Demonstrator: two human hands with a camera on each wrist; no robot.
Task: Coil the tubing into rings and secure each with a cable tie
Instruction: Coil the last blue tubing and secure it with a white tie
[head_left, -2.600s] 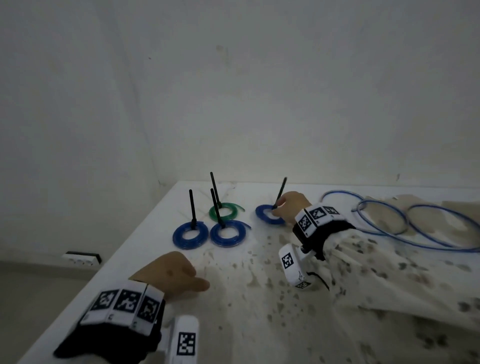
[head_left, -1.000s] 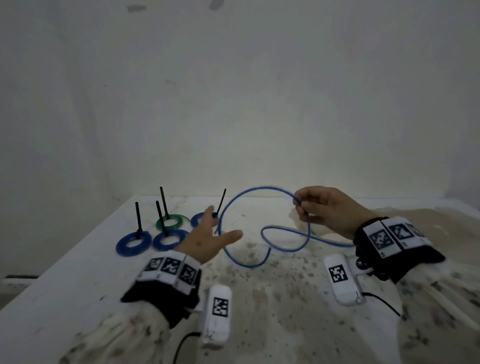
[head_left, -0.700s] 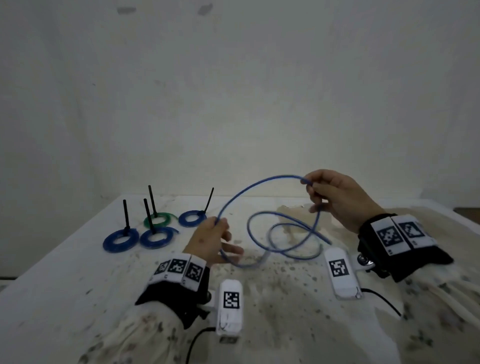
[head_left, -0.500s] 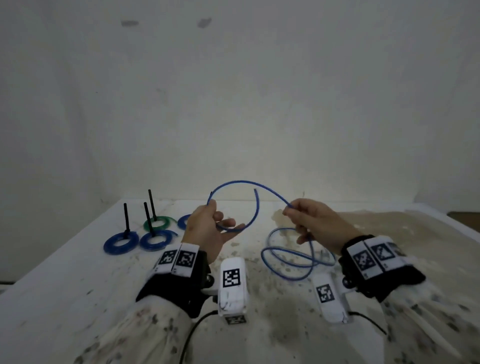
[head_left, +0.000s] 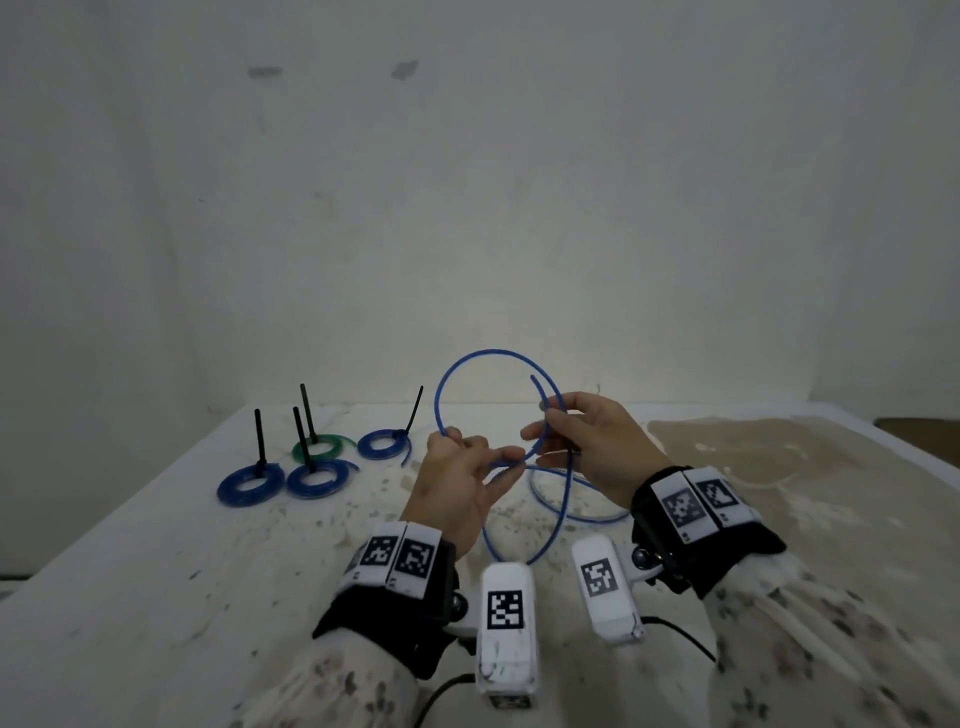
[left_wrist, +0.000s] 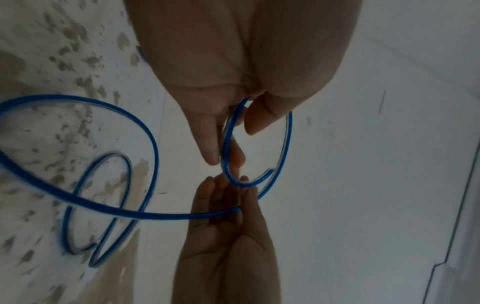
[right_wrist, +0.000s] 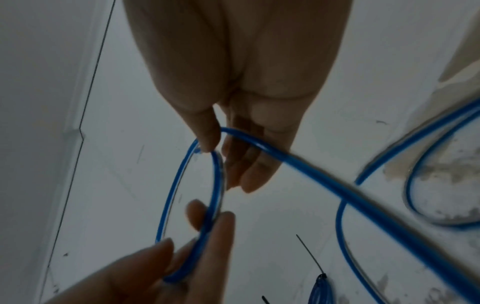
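White stained bench (head_left: 156, 571) carries slack loops of thin blue plastic tubing (head_left: 488, 355); one loop stands upright above it btwn both hands, cut end pointing up. Left hand (head_left: 457, 483) & right hand (head_left: 592, 447) each pinch it.

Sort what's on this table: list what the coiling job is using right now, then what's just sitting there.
In use:
- loose blue tubing, its first loop held up off the table
- left hand, pinching the loop
- right hand, pinching the loop

Sitting by:
- three blue coiled rings, each already tied with a black cable tie
- green coiled ring, also tied
- stained white table
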